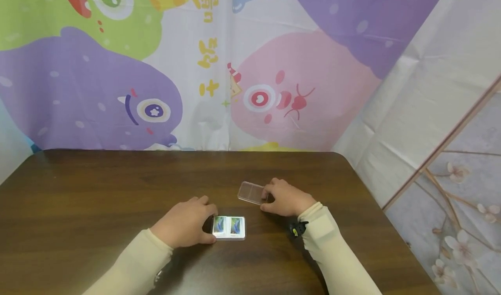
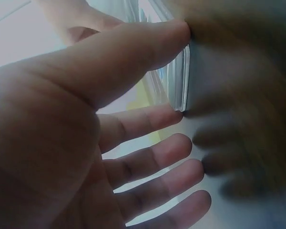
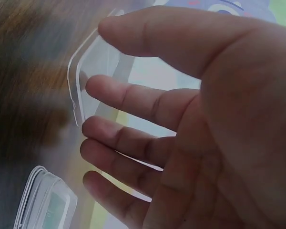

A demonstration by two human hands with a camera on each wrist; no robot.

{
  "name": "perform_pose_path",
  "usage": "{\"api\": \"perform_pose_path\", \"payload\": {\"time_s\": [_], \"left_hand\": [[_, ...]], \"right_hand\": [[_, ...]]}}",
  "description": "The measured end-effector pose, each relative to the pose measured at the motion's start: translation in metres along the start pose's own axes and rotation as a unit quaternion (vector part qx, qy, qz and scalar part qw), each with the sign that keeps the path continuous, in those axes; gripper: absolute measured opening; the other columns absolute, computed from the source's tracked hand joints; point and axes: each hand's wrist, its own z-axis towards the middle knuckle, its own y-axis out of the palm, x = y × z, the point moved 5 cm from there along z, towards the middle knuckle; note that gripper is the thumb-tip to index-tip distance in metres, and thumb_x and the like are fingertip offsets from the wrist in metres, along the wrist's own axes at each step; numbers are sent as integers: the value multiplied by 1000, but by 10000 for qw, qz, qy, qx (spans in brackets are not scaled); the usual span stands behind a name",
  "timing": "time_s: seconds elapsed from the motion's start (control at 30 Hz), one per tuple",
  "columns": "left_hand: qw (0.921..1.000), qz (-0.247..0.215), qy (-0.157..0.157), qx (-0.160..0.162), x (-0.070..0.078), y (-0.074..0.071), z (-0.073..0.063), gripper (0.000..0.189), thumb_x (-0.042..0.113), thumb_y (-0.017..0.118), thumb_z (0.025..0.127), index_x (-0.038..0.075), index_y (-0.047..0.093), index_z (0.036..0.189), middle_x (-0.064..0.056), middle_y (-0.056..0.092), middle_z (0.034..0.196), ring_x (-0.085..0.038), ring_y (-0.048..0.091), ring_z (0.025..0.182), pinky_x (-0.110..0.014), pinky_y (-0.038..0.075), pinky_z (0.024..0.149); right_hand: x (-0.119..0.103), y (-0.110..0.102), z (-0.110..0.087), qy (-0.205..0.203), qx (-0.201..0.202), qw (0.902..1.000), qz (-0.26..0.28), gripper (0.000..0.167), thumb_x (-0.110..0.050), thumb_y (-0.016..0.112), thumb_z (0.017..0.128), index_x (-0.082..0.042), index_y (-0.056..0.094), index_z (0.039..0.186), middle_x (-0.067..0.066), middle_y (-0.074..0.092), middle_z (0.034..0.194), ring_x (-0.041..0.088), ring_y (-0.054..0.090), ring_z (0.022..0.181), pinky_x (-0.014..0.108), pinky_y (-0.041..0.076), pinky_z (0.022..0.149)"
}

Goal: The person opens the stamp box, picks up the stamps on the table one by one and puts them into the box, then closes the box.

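Note:
A small clear plastic case [image 1: 228,239] lies on the brown table. Two matching cards with green and blue pictures [image 1: 236,226] show in it, side by side. My left hand [image 1: 185,222] holds the left end of the case, thumb at the near corner and index finger at the far one. Beyond the case and to its right is a clear plastic lid [image 1: 249,193], low over the table or on it. My right hand [image 1: 288,198] holds the lid's right end between thumb and index finger. In the right wrist view the other fingers [image 3: 97,129] stay loosely extended.
The wooden table [image 1: 117,177] has rounded far corners. Right behind it hangs a curtain [image 1: 203,112] with cartoon monsters, and a pale flowered panel [image 1: 458,225] stands along the right side. A black band [image 1: 298,229] sits on the right wrist.

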Motion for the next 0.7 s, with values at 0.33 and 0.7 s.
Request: {"api": "perform_pose_path", "payload": {"time_s": [0.33, 0.7], "left_hand": [[9999, 18, 107, 11, 8, 2, 1, 50, 42, 91, 72, 9, 69, 104, 1, 57, 93, -18, 55, 83, -41, 53, 68], [10000, -47, 48, 44, 6, 5, 1, 52, 43, 91, 73, 10, 69, 107, -1, 57, 94, -19, 56, 84, -42, 54, 69]], "right_hand": [[-6, 6, 6, -335, 456, 9983, -164, 42, -28, 83, 87, -3, 67, 116, 10, 60, 110, 24, 55, 98, 42, 51, 88], [-8, 13, 9, 151, 489, 9967, -633, 71, -40, 78, 90, 5, 56, 139, 20, 60, 126, 35, 59, 109, 51, 46, 99]]}}
